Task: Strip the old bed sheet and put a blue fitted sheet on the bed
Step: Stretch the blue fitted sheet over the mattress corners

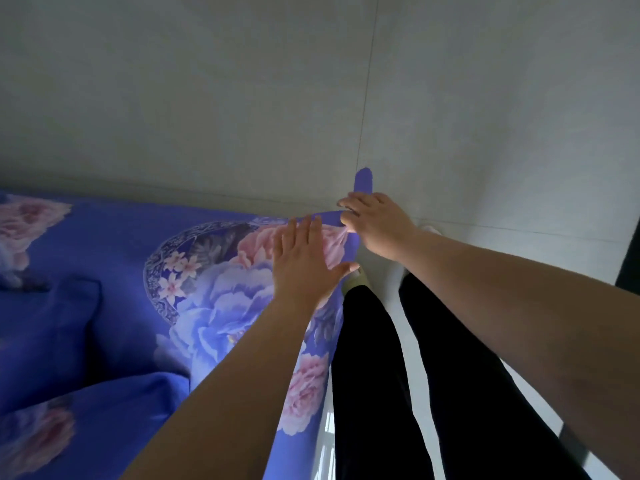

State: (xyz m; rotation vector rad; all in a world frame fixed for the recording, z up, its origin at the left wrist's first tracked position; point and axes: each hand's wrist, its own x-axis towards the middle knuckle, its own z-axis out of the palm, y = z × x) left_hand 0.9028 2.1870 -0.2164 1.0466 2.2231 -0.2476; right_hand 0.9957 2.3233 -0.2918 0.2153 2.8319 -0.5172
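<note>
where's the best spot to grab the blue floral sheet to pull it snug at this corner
Probably at the plain blue corner edge of the blue floral sheet, where the right hand already pinches it. It is a loose edge at the bed's corner by the wall, so come from the floor side, off the bed, and draw outward. The left hand lies flat on the sheet beside it, steadying the fabric.

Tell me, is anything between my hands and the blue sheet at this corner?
Nothing visible. The left hand lies flat on the blue floral sheet, and the right hand pinches the sheet's corner by the wall.
</note>
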